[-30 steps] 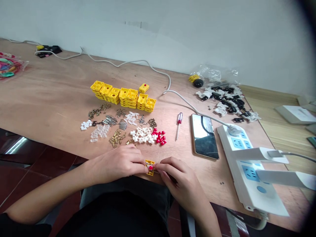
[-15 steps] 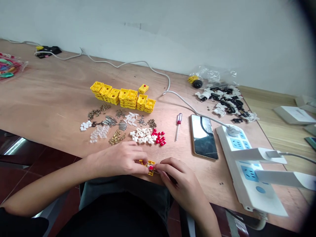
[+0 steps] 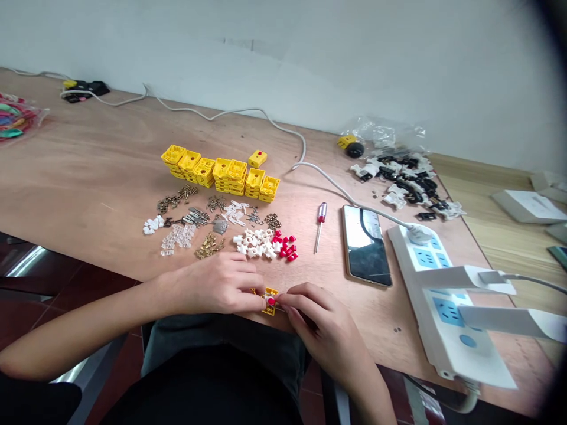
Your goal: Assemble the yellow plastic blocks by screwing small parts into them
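At the table's front edge lies a small yellow plastic housing (image 3: 269,292) with a red button (image 3: 271,301) on it. My left hand (image 3: 228,283) reaches in from the left, its thumb and index finger closed on the housing beside the button. From the right, the fingertips of my right hand (image 3: 321,319) are pinched together at the housing's right side. What is between them is too small to make out. Just beyond my hands are a pile of white plastic fittings (image 3: 256,243), loose red buttons (image 3: 289,247) and small brass parts (image 3: 209,245).
Stacked yellow housings (image 3: 230,174) stand farther back, with screws (image 3: 179,198) and clear pieces (image 3: 178,237) before them. To the right lie a screwdriver (image 3: 321,221), a phone (image 3: 367,251), a power strip (image 3: 447,319), a cable (image 3: 328,178) and black-and-white parts (image 3: 405,183).
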`<control>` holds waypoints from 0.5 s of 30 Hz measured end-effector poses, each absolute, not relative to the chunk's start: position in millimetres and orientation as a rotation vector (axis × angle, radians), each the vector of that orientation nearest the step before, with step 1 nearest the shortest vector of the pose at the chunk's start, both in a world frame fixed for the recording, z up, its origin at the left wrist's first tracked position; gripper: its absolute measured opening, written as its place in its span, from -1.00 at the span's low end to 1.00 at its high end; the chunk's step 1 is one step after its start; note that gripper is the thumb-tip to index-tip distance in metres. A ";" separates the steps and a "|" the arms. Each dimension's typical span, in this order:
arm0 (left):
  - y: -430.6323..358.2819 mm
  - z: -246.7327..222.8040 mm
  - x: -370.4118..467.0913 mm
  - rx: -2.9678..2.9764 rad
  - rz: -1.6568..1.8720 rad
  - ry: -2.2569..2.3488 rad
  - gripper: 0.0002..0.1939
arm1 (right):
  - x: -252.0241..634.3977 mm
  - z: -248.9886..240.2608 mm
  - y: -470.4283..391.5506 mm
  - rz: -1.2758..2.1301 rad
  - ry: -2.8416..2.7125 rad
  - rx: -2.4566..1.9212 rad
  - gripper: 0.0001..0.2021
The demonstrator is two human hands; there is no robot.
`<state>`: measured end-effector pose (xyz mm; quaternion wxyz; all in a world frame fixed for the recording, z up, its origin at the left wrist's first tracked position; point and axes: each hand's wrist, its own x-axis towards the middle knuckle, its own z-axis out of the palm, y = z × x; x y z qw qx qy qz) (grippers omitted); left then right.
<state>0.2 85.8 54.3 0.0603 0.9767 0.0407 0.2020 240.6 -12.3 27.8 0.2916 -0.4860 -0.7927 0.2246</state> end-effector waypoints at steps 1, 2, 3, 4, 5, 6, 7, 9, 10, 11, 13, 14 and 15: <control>86.1 55.0 1.2 2.962 0.620 0.119 -0.78 | 240.7 27.8 -12.3 0.597 -2.114 -1.293 -0.74; 86.2 55.7 2.3 2.969 0.629 0.111 -0.76 | 240.7 27.8 -12.3 0.594 -2.113 -1.291 -0.74; 86.1 56.5 3.5 2.979 0.640 0.099 -0.75 | 240.6 27.9 -12.2 0.591 -2.111 -1.288 -0.74; 85.7 57.0 4.7 2.991 0.651 0.088 -0.75 | 240.6 28.1 -12.1 0.588 -2.108 -1.286 -0.74; 85.2 57.4 5.9 3.003 0.660 0.081 -0.75 | 240.5 28.1 -12.0 0.583 -2.103 -1.282 -0.74; 84.5 57.6 6.9 3.014 0.671 0.075 -0.74 | 240.5 28.2 -11.8 0.578 -2.100 -1.278 -0.74; 83.7 57.4 7.8 3.024 0.684 0.069 -0.74 | 240.5 28.1 -11.7 0.572 -2.097 -1.272 -0.74; 82.0 56.5 8.8 3.045 0.712 0.055 -0.74 | 240.4 27.7 -11.3 0.562 -2.092 -1.271 -0.75; 81.2 55.9 8.9 3.061 0.719 0.045 -0.75 | 240.4 27.5 -11.2 0.559 -2.091 -1.274 -0.75; 80.5 55.4 8.7 3.078 0.724 0.030 -0.76 | 240.5 27.3 -11.0 0.557 -2.089 -1.276 -0.76; 79.5 55.2 8.1 3.108 0.722 -0.007 -0.77 | 240.5 27.0 -10.7 0.560 -2.087 -1.275 -0.76; 79.1 55.6 7.7 3.118 0.719 -0.028 -0.77 | 240.5 27.0 -10.7 0.563 -2.087 -1.273 -0.76; 78.9 56.5 7.4 3.125 0.712 -0.047 -0.76 | 240.6 26.9 -10.7 0.568 -2.087 -1.269 -0.77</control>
